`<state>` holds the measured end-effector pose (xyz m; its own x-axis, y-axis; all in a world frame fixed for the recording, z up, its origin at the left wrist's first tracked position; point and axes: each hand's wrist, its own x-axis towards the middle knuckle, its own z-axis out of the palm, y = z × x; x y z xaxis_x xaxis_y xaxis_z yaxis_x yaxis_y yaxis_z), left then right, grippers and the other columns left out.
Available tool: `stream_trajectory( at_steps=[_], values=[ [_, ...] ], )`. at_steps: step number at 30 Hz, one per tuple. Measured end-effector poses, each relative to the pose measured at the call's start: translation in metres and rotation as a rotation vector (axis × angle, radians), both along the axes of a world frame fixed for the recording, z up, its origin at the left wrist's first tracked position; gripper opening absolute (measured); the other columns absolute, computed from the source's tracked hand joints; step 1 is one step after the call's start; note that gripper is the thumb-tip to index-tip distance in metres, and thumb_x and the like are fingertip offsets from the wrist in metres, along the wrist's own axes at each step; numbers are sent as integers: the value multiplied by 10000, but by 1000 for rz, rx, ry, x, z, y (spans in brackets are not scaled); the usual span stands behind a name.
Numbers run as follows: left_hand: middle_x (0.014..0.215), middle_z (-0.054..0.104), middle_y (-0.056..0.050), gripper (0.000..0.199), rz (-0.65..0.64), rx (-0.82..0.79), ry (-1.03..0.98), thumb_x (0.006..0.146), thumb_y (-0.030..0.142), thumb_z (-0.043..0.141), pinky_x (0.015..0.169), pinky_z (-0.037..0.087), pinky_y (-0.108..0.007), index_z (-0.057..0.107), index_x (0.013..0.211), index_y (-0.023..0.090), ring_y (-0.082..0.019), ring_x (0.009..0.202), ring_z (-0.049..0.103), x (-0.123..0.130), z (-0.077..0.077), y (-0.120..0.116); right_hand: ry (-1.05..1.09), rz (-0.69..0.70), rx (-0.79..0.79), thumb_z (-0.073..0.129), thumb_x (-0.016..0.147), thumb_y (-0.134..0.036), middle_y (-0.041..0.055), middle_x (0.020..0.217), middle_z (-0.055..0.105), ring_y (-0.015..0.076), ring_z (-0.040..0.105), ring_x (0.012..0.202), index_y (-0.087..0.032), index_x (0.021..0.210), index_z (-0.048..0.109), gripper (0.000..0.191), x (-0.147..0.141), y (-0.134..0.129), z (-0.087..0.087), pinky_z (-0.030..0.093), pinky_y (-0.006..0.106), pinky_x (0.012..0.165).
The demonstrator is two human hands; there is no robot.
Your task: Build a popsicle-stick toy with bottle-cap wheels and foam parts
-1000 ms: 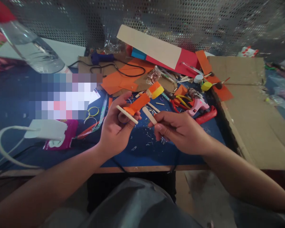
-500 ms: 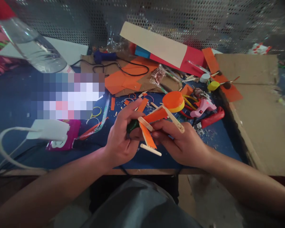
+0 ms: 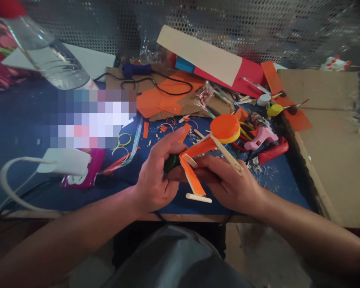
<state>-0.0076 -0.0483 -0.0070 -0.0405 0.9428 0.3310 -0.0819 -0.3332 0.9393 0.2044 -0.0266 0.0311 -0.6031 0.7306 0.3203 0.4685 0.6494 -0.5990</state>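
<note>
Both hands hold a small model (image 3: 198, 146) made of craft sticks covered with orange paper, in front of me above the blue table. An orange disc with a yellow side (image 3: 225, 127) sits at its far end, and a bare craft stick (image 3: 198, 198) crosses its near end. My left hand (image 3: 157, 172) is closed round the model's left side, by a dark green round piece (image 3: 171, 163); I cannot tell whether that belongs to the model. My right hand (image 3: 228, 182) pinches the model from the right, its fingertips partly hidden behind the sticks.
A clear bottle with red cap (image 3: 48, 56) stands at the left, behind a white charger (image 3: 64, 162) in a magenta socket block (image 3: 96, 164). Farther back lie a blue-handled tool with a cord (image 3: 135, 70) and orange paper (image 3: 156, 102). Red-handled pliers (image 3: 273, 151) and cardboard (image 3: 333, 160) are right.
The model has tilted slightly, its near end swinging down and to the right. Both hands keep their hold, and the whole view has shifted a little.
</note>
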Motion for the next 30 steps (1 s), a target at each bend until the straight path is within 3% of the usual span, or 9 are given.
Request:
stream_trajectory(
  at_steps=[3, 7, 12, 19, 22, 26, 30],
  values=[
    [1200, 804, -48, 518, -34, 190, 131, 1039, 295, 736, 898, 674, -429, 630, 1528, 429, -248, 946, 794, -1, 6, 0, 5, -7, 40, 561, 1066, -194, 28, 869, 834, 178, 770, 720, -271, 1076, 695, 155, 1, -1, 1, 551, 279, 616],
    [1145, 793, -36, 729, -99, 347, 302, 1005, 143, 723, 787, 665, -362, 495, 1638, 422, -187, 788, 751, -4, 8, 6, 1, 1, 115, 530, 1078, -177, 23, 845, 831, 166, 765, 695, -262, 1080, 697, 187, 0, -1, 4, 553, 266, 603],
    [1116, 738, -50, 644, -49, 557, 389, 1098, 246, 606, 737, 657, -296, 393, 1705, 265, -148, 795, 727, -5, 6, 14, -29, -8, 164, 560, 1085, -172, 34, 831, 833, 153, 775, 695, -199, 1057, 722, 166, -1, -1, 4, 560, 237, 619],
    [974, 731, -2, 613, -51, 566, 421, 1135, 275, 560, 650, 608, -261, 365, 1716, 299, -114, 644, 648, -5, 7, 14, -28, -10, 94, 573, 1077, -195, 43, 858, 827, 158, 761, 715, -208, 1103, 767, 196, 2, -3, 0, 594, 252, 670],
    [1006, 755, 3, 595, -76, 569, 402, 1144, 305, 556, 710, 642, -283, 379, 1711, 327, -124, 670, 690, -7, 7, 16, 2, -4, 98, 579, 1070, -189, 44, 870, 824, 165, 764, 736, -215, 1119, 769, 198, 3, -4, 0, 610, 258, 690],
    [1079, 782, -47, 584, -81, 580, 425, 1145, 340, 544, 734, 682, -305, 392, 1707, 285, -155, 724, 750, -8, 7, 16, 38, -2, 90, 590, 1062, -187, 54, 924, 836, 184, 783, 802, -229, 1082, 766, 182, 2, -4, 1, 621, 270, 721],
    [1101, 789, -53, 620, -98, 519, 423, 1129, 283, 559, 754, 702, -321, 349, 1712, 302, -173, 771, 782, -5, 6, 10, 50, 5, 86, 585, 1063, -187, 49, 896, 828, 171, 754, 747, -220, 1093, 754, 174, 2, -3, 1, 593, 265, 685]
  ],
)
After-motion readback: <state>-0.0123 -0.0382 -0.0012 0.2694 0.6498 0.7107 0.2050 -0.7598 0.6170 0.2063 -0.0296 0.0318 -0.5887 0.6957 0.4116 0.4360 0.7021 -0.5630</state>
